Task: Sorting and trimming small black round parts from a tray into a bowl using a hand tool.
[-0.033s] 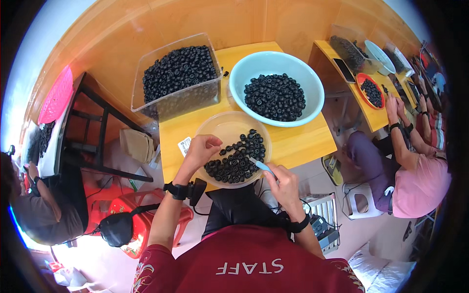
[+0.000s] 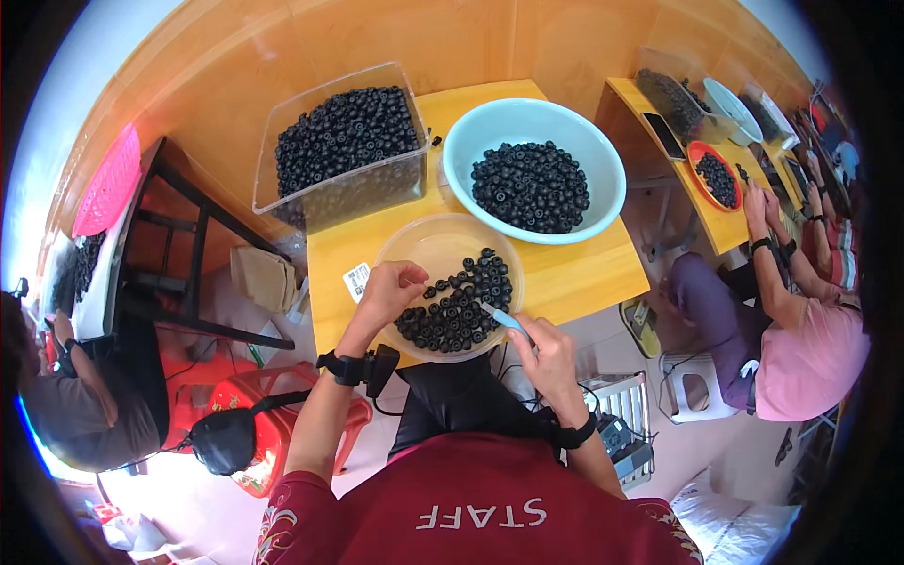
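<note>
A shallow clear round bowl [image 2: 400, 240] stands at the near edge of the yellow table, holding many small black ring-like pieces [image 2: 461, 315] heaped toward its near and right side. Over the bowl's left part is my left hand [image 2: 388, 290], its fingers bent and drawn together; anything between the tips is too small to make out. My right hand [image 2: 546, 353], at the near right rim, grips a slim tool with a light blue handle [image 2: 508, 321]. The tool's thin, pale tip points left into the black pieces.
A clear rectangular bin [image 2: 367, 202] of black pieces stands back left, beside a light blue basin [image 2: 603, 179] with more. A white label [image 2: 357, 281] lies left of the bowl. People sit at both sides. A red stool [image 2: 254, 414] and black frame [image 2: 193, 245] stand left.
</note>
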Action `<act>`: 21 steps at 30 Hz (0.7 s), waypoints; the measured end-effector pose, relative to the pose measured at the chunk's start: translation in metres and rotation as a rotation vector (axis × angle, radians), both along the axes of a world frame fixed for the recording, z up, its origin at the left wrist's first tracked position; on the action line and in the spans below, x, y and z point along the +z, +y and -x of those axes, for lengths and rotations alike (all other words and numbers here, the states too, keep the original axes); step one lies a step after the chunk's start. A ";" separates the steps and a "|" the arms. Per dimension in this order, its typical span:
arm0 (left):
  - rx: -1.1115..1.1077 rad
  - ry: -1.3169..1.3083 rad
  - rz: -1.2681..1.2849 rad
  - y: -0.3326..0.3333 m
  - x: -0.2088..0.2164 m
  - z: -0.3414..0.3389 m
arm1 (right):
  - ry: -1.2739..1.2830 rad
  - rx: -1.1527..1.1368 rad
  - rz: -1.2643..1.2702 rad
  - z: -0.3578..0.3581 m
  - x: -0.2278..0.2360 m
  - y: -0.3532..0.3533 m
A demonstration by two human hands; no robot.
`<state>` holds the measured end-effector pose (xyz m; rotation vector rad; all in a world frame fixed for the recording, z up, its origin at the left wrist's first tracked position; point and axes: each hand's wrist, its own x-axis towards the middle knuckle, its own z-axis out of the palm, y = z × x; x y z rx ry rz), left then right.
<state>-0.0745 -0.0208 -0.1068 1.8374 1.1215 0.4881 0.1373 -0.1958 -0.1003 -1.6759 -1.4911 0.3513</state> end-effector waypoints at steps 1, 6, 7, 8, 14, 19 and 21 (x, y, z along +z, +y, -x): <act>0.018 0.023 -0.020 0.000 -0.011 0.001 | -0.005 -0.004 -0.003 0.001 0.000 0.000; -0.039 0.105 -0.347 -0.006 -0.027 -0.009 | -0.033 -0.008 -0.012 0.005 0.006 -0.001; -0.036 0.102 -0.347 -0.006 -0.030 -0.009 | -0.029 -0.010 -0.024 0.005 0.007 -0.001; -0.046 0.135 -0.346 -0.007 -0.028 -0.010 | -0.032 -0.011 -0.023 0.005 0.006 -0.002; 0.016 0.073 -0.069 -0.010 -0.012 -0.008 | -0.044 -0.015 0.011 0.007 0.009 -0.003; 0.086 -0.539 0.409 -0.029 0.016 0.002 | 0.009 0.009 -0.010 0.010 0.017 0.003; 0.175 -0.749 0.638 -0.044 0.030 0.004 | 0.007 0.025 -0.029 0.013 0.020 0.006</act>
